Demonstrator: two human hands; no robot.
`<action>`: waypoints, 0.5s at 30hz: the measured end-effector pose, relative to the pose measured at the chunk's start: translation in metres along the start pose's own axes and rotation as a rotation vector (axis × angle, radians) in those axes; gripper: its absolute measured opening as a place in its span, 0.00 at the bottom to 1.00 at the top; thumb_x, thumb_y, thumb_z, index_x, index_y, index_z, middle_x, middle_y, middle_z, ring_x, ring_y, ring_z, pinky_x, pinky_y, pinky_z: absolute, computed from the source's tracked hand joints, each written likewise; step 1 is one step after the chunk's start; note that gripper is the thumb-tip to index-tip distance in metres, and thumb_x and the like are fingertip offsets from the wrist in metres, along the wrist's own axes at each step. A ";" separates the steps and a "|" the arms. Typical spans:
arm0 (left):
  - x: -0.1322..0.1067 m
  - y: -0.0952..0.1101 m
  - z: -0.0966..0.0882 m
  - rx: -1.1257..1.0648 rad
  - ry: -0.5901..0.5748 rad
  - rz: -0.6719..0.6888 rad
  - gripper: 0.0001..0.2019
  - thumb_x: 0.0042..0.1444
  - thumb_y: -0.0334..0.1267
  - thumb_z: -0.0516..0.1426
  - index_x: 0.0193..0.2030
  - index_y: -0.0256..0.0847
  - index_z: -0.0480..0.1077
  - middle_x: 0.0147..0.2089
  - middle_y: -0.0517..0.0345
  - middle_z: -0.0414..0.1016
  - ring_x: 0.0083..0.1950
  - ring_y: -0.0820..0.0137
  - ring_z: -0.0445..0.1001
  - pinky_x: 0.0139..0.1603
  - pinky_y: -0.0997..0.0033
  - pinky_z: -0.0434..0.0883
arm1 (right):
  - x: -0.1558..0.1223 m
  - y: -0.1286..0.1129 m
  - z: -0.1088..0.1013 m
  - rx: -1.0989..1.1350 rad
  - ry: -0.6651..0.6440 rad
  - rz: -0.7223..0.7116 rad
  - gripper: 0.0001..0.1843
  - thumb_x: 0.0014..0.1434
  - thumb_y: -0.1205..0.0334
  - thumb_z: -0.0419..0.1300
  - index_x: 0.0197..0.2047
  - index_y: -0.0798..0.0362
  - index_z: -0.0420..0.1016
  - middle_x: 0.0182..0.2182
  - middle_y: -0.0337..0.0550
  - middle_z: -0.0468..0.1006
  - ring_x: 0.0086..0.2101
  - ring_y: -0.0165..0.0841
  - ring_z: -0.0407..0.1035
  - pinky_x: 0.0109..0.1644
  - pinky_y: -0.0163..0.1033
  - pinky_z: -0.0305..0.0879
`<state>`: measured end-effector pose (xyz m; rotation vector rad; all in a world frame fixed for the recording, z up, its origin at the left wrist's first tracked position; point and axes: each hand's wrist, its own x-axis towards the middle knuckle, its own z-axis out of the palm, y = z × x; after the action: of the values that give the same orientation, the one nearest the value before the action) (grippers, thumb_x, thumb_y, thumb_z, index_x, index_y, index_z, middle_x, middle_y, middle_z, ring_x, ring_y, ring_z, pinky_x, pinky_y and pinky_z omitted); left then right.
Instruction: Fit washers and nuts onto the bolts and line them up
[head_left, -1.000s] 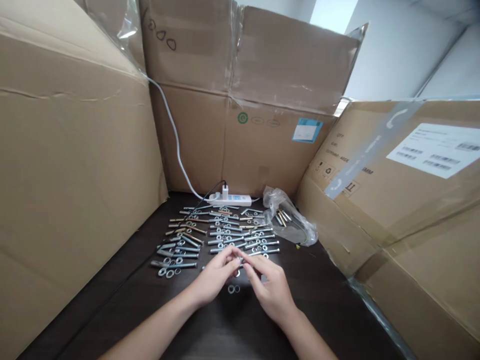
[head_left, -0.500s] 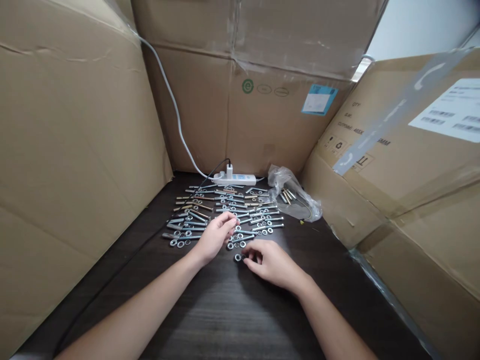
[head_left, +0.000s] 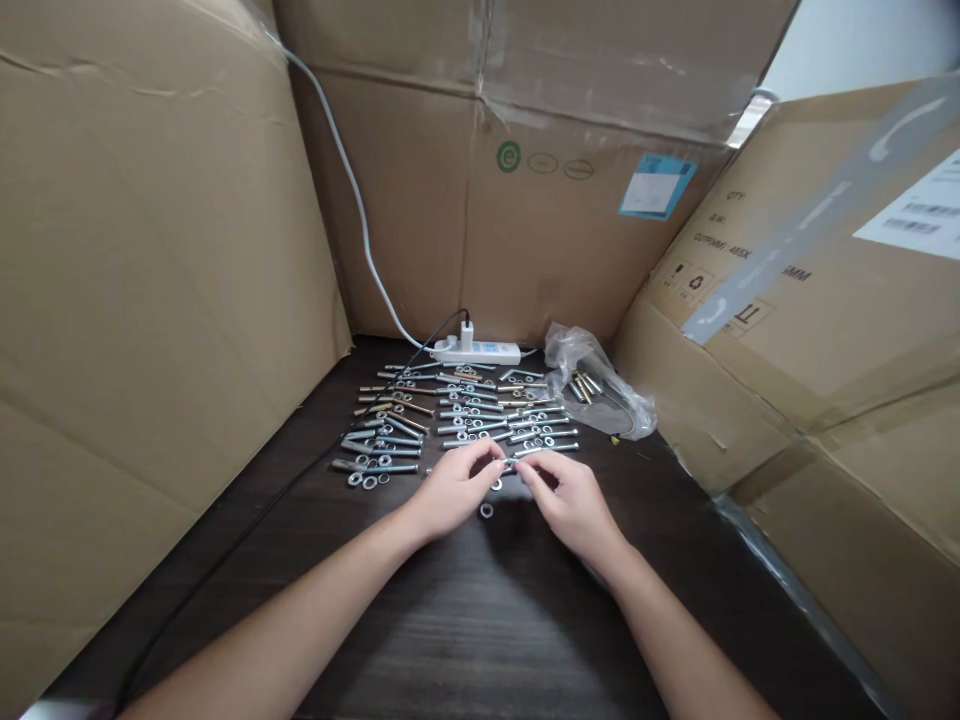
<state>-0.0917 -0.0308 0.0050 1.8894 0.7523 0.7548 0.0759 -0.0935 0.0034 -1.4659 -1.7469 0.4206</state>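
My left hand and my right hand meet fingertip to fingertip just above the dark table. Both pinch a small metal part between them, apparently a bolt; I cannot tell more. A loose washer lies on the table right below the fingers. Beyond the hands, rows of silver bolts with washers and nuts are laid out in columns.
Large cardboard boxes wall in the table on the left, back and right. A white power strip with a plugged-in charger sits at the back. A clear plastic bag of bolts lies at the right of the rows.
Half a second ago my hands were apart, the left at the rows, the right by washers on the table. They have since come together, both pinching the small part.
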 end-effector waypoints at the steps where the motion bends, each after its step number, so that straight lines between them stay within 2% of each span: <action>1: 0.000 0.000 0.001 0.001 -0.009 0.001 0.08 0.60 0.39 0.50 0.35 0.38 0.66 0.33 0.62 0.67 0.36 0.72 0.64 0.39 0.73 0.62 | 0.000 -0.001 0.000 0.034 0.047 -0.015 0.09 0.61 0.63 0.54 0.37 0.52 0.77 0.33 0.42 0.77 0.32 0.32 0.69 0.35 0.35 0.62; 4: -0.001 0.001 0.003 -0.033 -0.027 0.006 0.08 0.60 0.39 0.49 0.37 0.38 0.67 0.35 0.61 0.69 0.38 0.71 0.65 0.41 0.73 0.63 | -0.002 -0.004 0.001 0.100 0.095 -0.062 0.10 0.61 0.63 0.55 0.42 0.50 0.78 0.36 0.43 0.78 0.34 0.32 0.70 0.37 0.35 0.64; 7: -0.001 0.002 0.005 -0.114 -0.030 0.002 0.08 0.59 0.39 0.50 0.37 0.38 0.67 0.36 0.59 0.69 0.39 0.71 0.65 0.42 0.73 0.63 | -0.004 -0.006 0.003 0.117 0.095 -0.075 0.11 0.61 0.64 0.56 0.44 0.49 0.78 0.36 0.42 0.78 0.31 0.31 0.69 0.35 0.35 0.65; 10: 0.001 0.002 0.005 -0.290 -0.039 -0.083 0.08 0.58 0.40 0.51 0.35 0.37 0.65 0.31 0.61 0.64 0.32 0.74 0.62 0.33 0.76 0.61 | -0.005 -0.007 0.004 0.111 0.090 -0.080 0.13 0.60 0.63 0.57 0.48 0.49 0.77 0.36 0.43 0.78 0.29 0.30 0.68 0.34 0.35 0.65; 12: 0.002 0.001 0.005 -0.451 -0.063 -0.185 0.09 0.58 0.41 0.49 0.36 0.37 0.63 0.26 0.65 0.58 0.25 0.77 0.55 0.24 0.79 0.55 | -0.005 -0.007 0.004 0.120 0.083 -0.076 0.15 0.60 0.62 0.57 0.50 0.50 0.75 0.36 0.43 0.77 0.28 0.29 0.67 0.34 0.36 0.65; 15: 0.004 -0.001 0.004 -0.595 -0.066 -0.249 0.11 0.59 0.44 0.48 0.37 0.38 0.62 0.23 0.67 0.54 0.21 0.80 0.48 0.21 0.79 0.47 | -0.004 -0.007 0.003 0.159 0.079 -0.044 0.14 0.61 0.62 0.55 0.50 0.49 0.75 0.38 0.43 0.77 0.28 0.29 0.68 0.33 0.35 0.65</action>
<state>-0.0864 -0.0293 0.0037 1.2524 0.6197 0.6620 0.0689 -0.0984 0.0047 -1.3115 -1.6416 0.4616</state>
